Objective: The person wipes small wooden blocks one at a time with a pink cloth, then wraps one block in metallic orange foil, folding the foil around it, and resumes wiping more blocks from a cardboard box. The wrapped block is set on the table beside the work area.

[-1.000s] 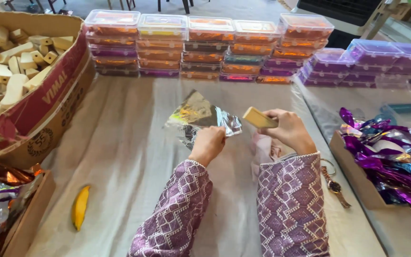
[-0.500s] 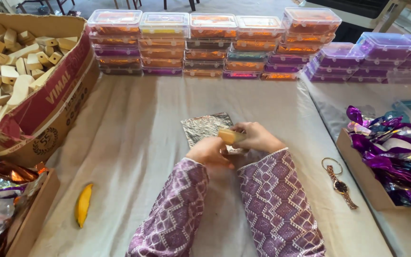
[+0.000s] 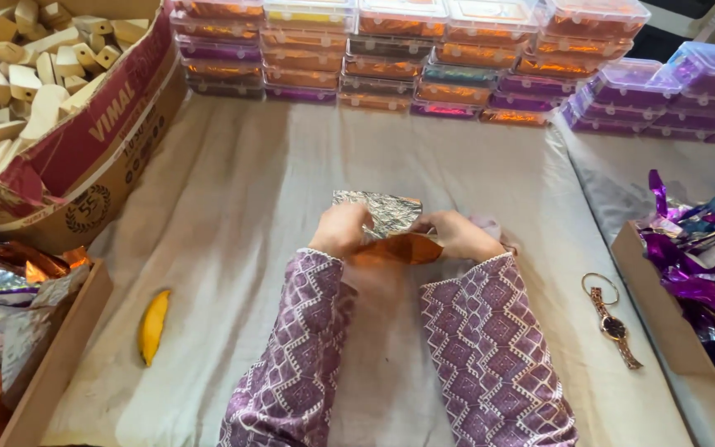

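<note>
left hand point(image 3: 343, 230) + right hand point(image 3: 459, 236): close together, both pinching foil point(image 3: 384, 213) | foil flat on surface point(image 3: 242, 182) for folding

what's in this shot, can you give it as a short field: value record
left hand: on the silver foil sheet, gripping its left edge
right hand: on the foil's right side, over an orange wrapper
surface: pale cloth over the table
left side: cardboard box of pale blocks, yellow piece on the cloth
back: stacked clear lidded boxes
right side: wristwatch, tray of purple foil wrappers
</note>
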